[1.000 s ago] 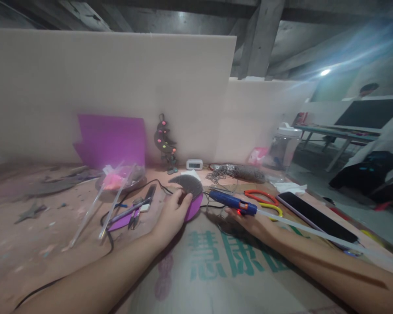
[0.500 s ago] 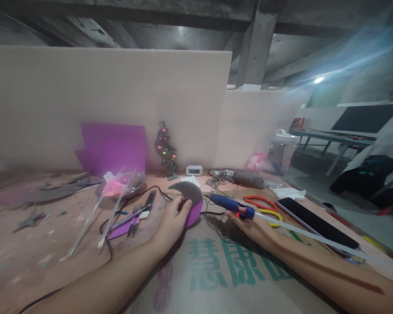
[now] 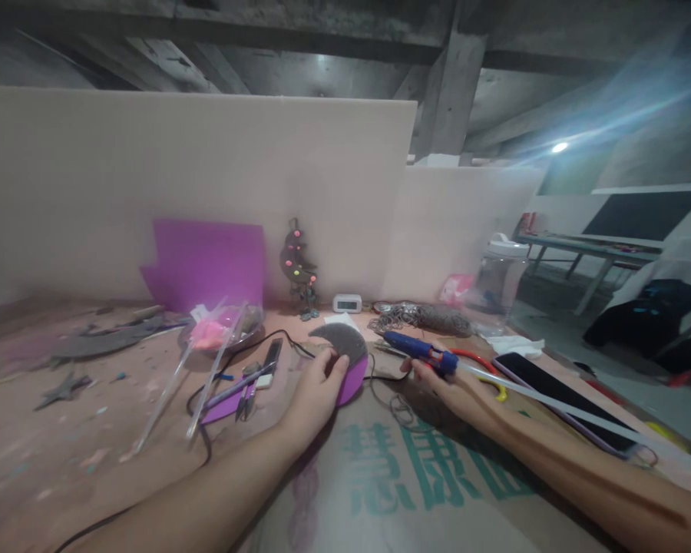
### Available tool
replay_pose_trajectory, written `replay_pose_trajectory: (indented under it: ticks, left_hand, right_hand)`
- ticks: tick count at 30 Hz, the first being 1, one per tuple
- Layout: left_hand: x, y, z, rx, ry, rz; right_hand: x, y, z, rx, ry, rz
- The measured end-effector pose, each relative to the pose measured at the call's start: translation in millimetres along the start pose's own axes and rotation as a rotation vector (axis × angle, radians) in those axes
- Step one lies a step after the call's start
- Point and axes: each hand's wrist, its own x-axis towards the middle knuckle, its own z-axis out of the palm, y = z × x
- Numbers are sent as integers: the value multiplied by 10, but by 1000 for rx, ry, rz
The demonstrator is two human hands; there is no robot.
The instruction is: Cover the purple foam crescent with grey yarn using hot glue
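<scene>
"At the middle of the clock face, on a brown board (image 3: 454,530), a round purple card disc (image 3: 355,384) is seen, and over its twelve o'clock edge a dark grey, glittery crescent (image 3: 351,342) is laid. By what is it held?"

"By the left hand (image 3: 318,388), thumb and fingers closed on its lower edge. And at two o'clock, a blue plastic glue gun (image 3: 411,346) is gripped by the right hand (image 3: 438,386); whether the trigger is squeezed cannot be told."

"Its nozzle (image 3: 381,336) is aimed towards the crescent, just apart! What might be spoiled?"

"Fingers could be burned, if hot glue were dripped so near. The crescent could be set askew by a loosened grip. At four o'clock, thin grey cord loops (image 3: 401,415) could be snagged, or the nozzle jerked if the black cable (image 3: 208,444) were caught."

"Any writing?"

"At five, large green Chinese characters (image 3: 374,461), 慧康, can be read; a third is partly covered by the right forearm (image 3: 541,453). On the small white digital clock (image 3: 346,304) at twelve, digits cannot be made out. No brand can be read on the black phone (image 3: 564,403) at three."
</scene>
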Motion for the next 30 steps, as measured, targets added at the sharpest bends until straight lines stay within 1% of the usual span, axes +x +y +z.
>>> replay_pose_trajectory:
  ticks: [3, 6, 8, 10, 12, 14, 16, 20, 23, 25, 30]
  left_hand:
    - [-2, -6, 6, -14, -17, -4]
    - [-6, -3, 15, -47, -36, -14]
    - [-8, 1, 18, -57, -44, -13]
    - [-8, 5, 18, -55, -46, -6]
    - [-8, 9, 16, -48, -45, -7]
    - [-8, 16, 12, -41, -48, -11]
    - [-10, 27, 8, -30, -52, -18]
    - [-19, 61, 3, -16, -48, -36]
    - [-21, 75, 4, -23, -51, -35]
    - [-17, 68, 8, -37, -60, -29]
    - [0, 10, 20, -49, -60, -8]
  right_hand:
    - [58, -8, -61, -25, 18, 5]
    - [161, -59, -144, -93, 64, 79]
    - [264, -110, -180, -143, 19, 113]
    - [402, -145, -174, -154, -66, 84]
    - [575, -135, -116, -160, -94, 68]
    - [771, -68, -15, -173, -110, 26]
    - [971, 41, 110, -197, -150, -39]
    - [1278, 278, 356, -193, -178, -36]
    - [1394, 416, 486, -194, -184, 18]
    - [1434, 482, 537, -204, -198, 56]
    - [1452, 528, 544, -236, -187, 86]
